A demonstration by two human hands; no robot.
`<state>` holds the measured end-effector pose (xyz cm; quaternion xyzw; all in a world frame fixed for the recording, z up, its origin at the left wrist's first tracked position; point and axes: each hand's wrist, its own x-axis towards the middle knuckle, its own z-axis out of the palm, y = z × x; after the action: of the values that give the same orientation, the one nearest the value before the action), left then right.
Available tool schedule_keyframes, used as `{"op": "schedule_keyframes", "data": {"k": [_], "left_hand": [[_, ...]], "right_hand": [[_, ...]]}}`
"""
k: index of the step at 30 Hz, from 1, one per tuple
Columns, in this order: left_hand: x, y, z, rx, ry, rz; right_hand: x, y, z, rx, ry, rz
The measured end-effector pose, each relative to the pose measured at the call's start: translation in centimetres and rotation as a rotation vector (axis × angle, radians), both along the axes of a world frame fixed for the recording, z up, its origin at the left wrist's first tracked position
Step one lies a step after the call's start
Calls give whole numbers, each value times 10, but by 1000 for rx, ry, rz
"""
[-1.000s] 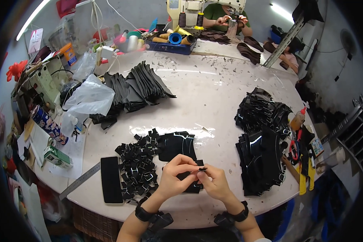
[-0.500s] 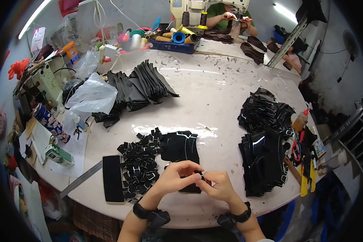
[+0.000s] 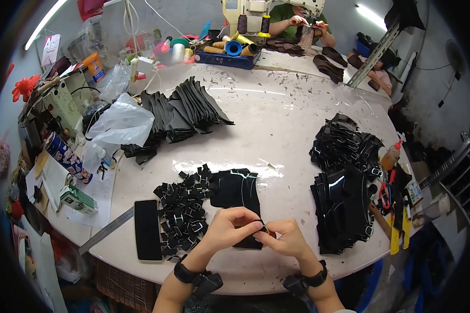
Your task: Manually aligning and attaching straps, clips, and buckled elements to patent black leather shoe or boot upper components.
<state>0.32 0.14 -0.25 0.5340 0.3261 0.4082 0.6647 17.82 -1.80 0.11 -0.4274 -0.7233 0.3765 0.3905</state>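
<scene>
Black strap piece is held up between our two hands, over the near part of a flat black panel. Our left hand pinches it with thumb and curled fingers; our right hand grips it by thumb and forefinger. Detail at the fingertips is too small for us to tell. Left of the left hand: a heap of buckled straps, a dark phone just beyond. Well right of the right hand, we note stacked black pieces with metal buckles.
</scene>
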Motion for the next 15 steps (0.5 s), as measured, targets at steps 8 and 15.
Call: {"op": "schedule_keyframes", "data": {"k": [8,15], "left_hand": [[6,2,-5,-118,-113,107],[11,4,-17,-33,25,158]], "right_hand": [[-2,-4,-4,-82,66,-33],[-6,2,-12,-242,177,-106]]}}
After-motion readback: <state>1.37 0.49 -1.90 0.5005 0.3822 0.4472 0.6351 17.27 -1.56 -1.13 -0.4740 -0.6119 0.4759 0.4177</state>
